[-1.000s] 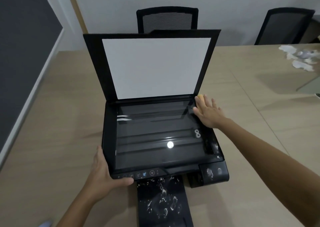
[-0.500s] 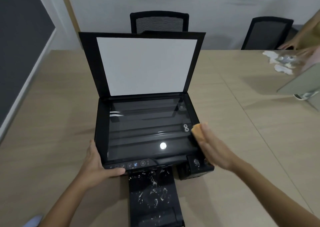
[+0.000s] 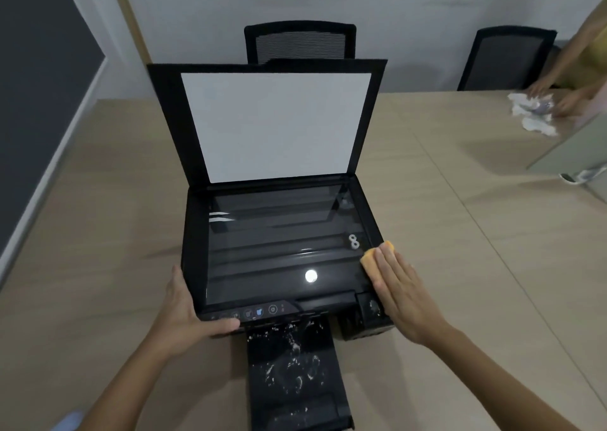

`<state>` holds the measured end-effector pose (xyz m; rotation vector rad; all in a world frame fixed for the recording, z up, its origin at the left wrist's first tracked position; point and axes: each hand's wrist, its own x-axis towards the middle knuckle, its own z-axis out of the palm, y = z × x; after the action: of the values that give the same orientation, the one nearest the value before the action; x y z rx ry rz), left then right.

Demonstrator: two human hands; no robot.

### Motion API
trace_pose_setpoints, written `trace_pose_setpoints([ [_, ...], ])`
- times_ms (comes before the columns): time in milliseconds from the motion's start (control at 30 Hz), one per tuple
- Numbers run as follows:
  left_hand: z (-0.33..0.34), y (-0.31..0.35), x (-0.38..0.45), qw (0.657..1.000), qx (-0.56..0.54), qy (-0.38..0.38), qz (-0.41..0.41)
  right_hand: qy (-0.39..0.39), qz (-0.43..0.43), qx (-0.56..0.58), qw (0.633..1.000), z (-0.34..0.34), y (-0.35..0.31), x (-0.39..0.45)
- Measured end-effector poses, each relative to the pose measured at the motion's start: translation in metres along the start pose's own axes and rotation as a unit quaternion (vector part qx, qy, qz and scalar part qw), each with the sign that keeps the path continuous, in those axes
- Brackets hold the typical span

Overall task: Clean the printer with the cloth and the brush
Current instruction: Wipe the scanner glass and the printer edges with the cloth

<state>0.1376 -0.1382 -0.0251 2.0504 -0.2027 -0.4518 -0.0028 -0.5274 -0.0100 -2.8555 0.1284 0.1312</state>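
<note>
A black printer (image 3: pixel 197 233) sits on the wooden table (image 3: pixel 98 266) with its scanner lid (image 3: pixel 276 125) raised, white pad facing me. The scanner glass (image 3: pixel 279 243) reflects a ceiling light. My right hand (image 3: pixel 400 289) lies flat with straight fingers on an orange cloth (image 3: pixel 374 256), pressing it onto the printer's right edge near the front. My left hand (image 3: pixel 187 315) grips the printer's front left corner, thumb along the control panel. The output tray (image 3: pixel 295 381) sticks out toward me, speckled with white dust. No brush is visible.
Two black mesh chairs (image 3: pixel 300 41) (image 3: pixel 505 58) stand behind the table. At the far right another person's hands (image 3: pixel 558 97) handle white crumpled tissues (image 3: pixel 532 115). A grey flat object (image 3: pixel 574 154) lies at the right edge.
My right hand has slid the orange cloth from the far right corner of the glass down the right edge toward the front. My left hand has kept its hold.
</note>
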Motion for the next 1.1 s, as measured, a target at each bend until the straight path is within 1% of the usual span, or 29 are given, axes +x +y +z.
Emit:
trace_pose_setpoints([
  [133, -0.001, -0.001, 0.001, 1.0, -0.004, 0.01, 0.002, 0.013, -0.009, -0.003, 1.0, -0.006, 0.007, 0.057],
  [200, -0.001, -0.004, 0.002, 1.0, -0.009, 0.003, -0.004, 0.035, -0.025, 0.002, 0.999, -0.014, 0.002, 0.079],
  [267, 0.0, -0.008, 0.0, 1.0, -0.021, -0.004, -0.009, 0.056, -0.04, -0.012, 0.998, -0.017, -0.003, 0.074],
  [333, 0.0, -0.008, -0.001, 1.0, -0.019, -0.003, -0.008, 0.08, -0.093, -0.035, 0.992, -0.013, -0.002, 0.056],
  [367, 0.0, -0.007, -0.001, 1.0, -0.015, -0.002, -0.001, 0.073, -0.114, -0.033, 0.99, -0.01, 0.0, 0.048],
  [400, 0.0, -0.005, 0.0, 1.0, -0.014, -0.002, 0.005, 0.059, -0.115, -0.024, 0.991, -0.008, 0.006, 0.046],
  [500, -0.001, 0.0, 0.001, 1.0, -0.013, 0.002, 0.012, 0.008, -0.058, 0.003, 0.998, -0.017, 0.015, 0.076],
  [600, 0.0, 0.005, -0.002, 1.0, -0.019, 0.001, 0.014, 0.014, -0.061, -0.001, 0.998, -0.028, 0.009, 0.129],
  [667, 0.001, 0.01, -0.004, 1.0, -0.024, -0.001, 0.013, 0.012, -0.029, 0.005, 1.0, -0.036, 0.005, 0.161],
  [733, 0.001, 0.013, -0.007, 1.0, -0.025, -0.003, 0.011, 0.014, -0.019, 0.007, 1.0, -0.036, 0.004, 0.172],
  [867, 0.0, 0.012, -0.008, 1.0, -0.002, 0.002, 0.003, 0.014, -0.044, 0.055, 0.997, -0.033, 0.006, 0.123],
  [933, -0.002, 0.014, -0.007, 1.0, -0.003, 0.006, 0.0, -0.008, -0.053, 0.088, 0.995, -0.041, 0.006, 0.092],
  [1000, -0.003, 0.015, -0.006, 1.0, -0.002, 0.003, -0.01, -0.046, -0.069, 0.119, 0.989, -0.056, 0.005, 0.062],
  [1033, -0.003, 0.014, -0.006, 1.0, 0.0, 0.002, -0.012, -0.05, -0.061, 0.121, 0.99, -0.063, 0.006, 0.046],
  [1100, -0.003, 0.014, -0.006, 1.0, 0.005, -0.001, -0.018, -0.011, -0.002, 0.124, 0.992, -0.068, 0.006, 0.009],
])
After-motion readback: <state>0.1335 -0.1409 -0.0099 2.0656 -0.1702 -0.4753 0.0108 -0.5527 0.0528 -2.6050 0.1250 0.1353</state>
